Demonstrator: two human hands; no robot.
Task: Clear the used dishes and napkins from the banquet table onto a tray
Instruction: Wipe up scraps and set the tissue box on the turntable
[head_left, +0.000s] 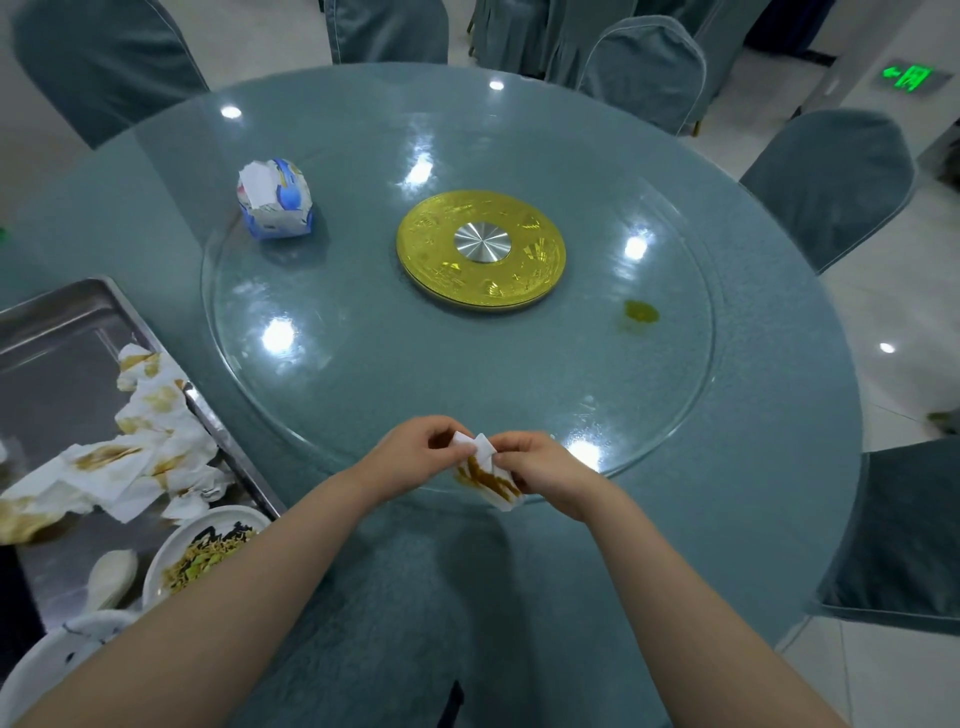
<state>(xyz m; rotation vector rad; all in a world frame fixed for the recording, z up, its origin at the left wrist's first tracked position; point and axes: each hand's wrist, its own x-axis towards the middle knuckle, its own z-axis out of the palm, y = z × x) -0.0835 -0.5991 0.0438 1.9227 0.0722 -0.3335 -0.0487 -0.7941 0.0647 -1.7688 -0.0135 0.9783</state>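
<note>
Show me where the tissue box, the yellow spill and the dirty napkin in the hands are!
tissue box (275, 200), head view, on its crumpled top.
yellow spill (641, 312), head view, on the middle of the stain.
dirty napkin (488, 475), head view, on its stained middle between both hands.

One round worktop (753, 467) is seen, carrying one glass turntable (363, 374) with one gold hub (480, 249), one tissue pack (275, 200) and one yellow-green spill (641, 313). One metal tray (67, 332) is counted at the left, on which one heap of stained napkins (135, 457), whose number cannot be told, one plate of food scraps (202, 551) and one white spoon (111, 577) are found; part of one further white dish (57, 649) is seen below. Two hands are counted, left (415, 457) and right (540, 462), with one stained napkin (485, 473) pinched between them, and six covered chairs are ranged around, the nearest at the right (904, 540).
</note>
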